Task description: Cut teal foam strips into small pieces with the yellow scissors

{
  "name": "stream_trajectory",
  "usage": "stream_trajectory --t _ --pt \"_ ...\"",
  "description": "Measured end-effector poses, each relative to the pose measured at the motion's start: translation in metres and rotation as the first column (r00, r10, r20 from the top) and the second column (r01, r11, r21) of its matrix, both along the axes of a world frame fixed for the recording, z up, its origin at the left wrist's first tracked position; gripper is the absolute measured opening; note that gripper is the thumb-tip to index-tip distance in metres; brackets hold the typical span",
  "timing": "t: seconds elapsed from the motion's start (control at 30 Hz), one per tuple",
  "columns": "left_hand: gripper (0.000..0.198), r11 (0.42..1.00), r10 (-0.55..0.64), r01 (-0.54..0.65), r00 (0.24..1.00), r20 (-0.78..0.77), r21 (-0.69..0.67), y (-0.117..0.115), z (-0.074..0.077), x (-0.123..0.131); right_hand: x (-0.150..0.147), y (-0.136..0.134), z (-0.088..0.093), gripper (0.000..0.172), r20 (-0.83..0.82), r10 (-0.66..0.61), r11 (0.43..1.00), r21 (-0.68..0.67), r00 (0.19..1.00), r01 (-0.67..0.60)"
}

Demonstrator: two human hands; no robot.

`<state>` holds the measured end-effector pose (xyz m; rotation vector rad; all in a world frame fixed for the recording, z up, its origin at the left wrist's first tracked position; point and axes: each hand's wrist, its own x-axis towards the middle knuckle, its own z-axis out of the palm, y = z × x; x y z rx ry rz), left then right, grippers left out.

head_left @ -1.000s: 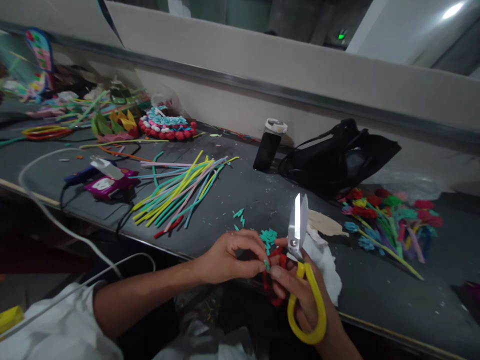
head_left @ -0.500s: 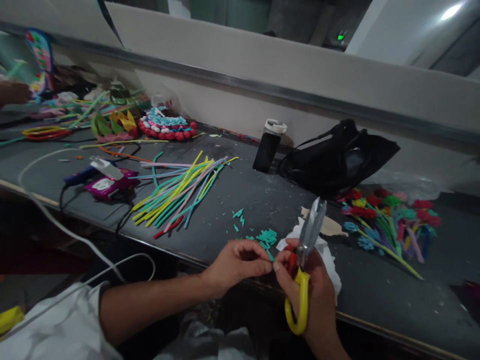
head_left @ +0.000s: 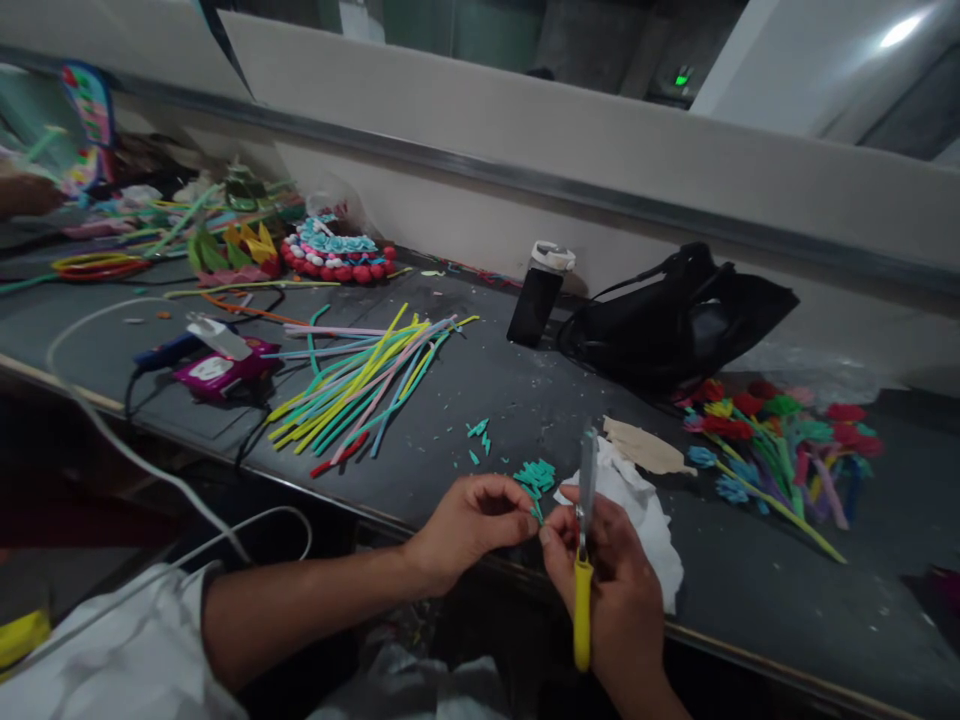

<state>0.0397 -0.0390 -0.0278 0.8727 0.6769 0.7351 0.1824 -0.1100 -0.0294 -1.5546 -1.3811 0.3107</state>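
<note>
My left hand pinches a small green pipe cleaner piece between thumb and forefinger, just over the table's front edge. My right hand is closed around a pair of scissors with yellow handles, its blades pointing up and away from me. The right thumb and forefinger meet the left fingertips at the green piece. Right behind the fingertips lies a little heap of cut green pieces, with a few more farther back. A crumpled white tissue lies partly behind my right hand.
Left of the hands lies a bundle of coloured pipe cleaners, near a purple glue gun with cords. A tumbler and black bag stand at the back. Pipe cleaner flowers lie right. Another person's hand is far left.
The scissors have turned in my right hand, so they now show edge-on and more upright. Both hands stay together at the green piece, shifted very slightly left.
</note>
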Motion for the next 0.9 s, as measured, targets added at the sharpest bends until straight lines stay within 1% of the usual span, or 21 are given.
stream_trajectory --t 0.1,0.17,0.23,0.33,0.47,0.6,0.8,0.9 --pt "0.024 0.998 0.019 -0.017 0.999 -0.027 0.057 0.006 0.004 -0.004 0.004 0.002 -0.002 0.029 0.14 0.006 1.0 0.002 0.99 -0.006" --pt "0.022 0.991 0.059 -0.052 0.997 -0.054 0.12 0.013 0.008 -0.009 0.007 0.003 -0.002 0.029 0.264 0.003 0.999 0.045 0.965 -0.015" --pt "0.02 0.979 0.1 -0.086 0.992 -0.073 0.182 0.021 0.013 -0.015 0.011 0.005 -0.004 0.029 0.363 0.027 0.996 0.065 0.931 -0.054" --pt "0.017 0.957 0.134 -0.107 0.988 -0.081 0.27 0.03 0.02 -0.024 0.016 0.004 -0.008 0.028 0.446 0.088 0.993 0.031 0.891 -0.114" --pt "0.012 0.928 0.168 -0.113 0.977 -0.128 0.355 0.035 0.026 -0.031 0.023 0.002 -0.015 0.028 0.516 0.109 0.991 0.014 0.85 -0.136" --pt "0.01 0.921 0.161 -0.088 0.973 -0.166 0.38 0.036 0.029 -0.033 0.027 0.001 -0.018 0.027 0.572 0.089 0.991 0.028 0.815 -0.127" --pt "0.013 0.934 0.152 -0.078 0.97 -0.19 0.348 0.037 0.029 -0.031 0.034 -0.002 -0.023 0.029 0.622 0.087 0.992 0.013 0.778 -0.122" --pt "0.014 0.939 0.14 -0.069 0.972 -0.19 0.337 0.038 0.028 -0.031 0.038 -0.004 -0.026 0.033 0.639 0.11 0.991 -0.01 0.761 -0.134"
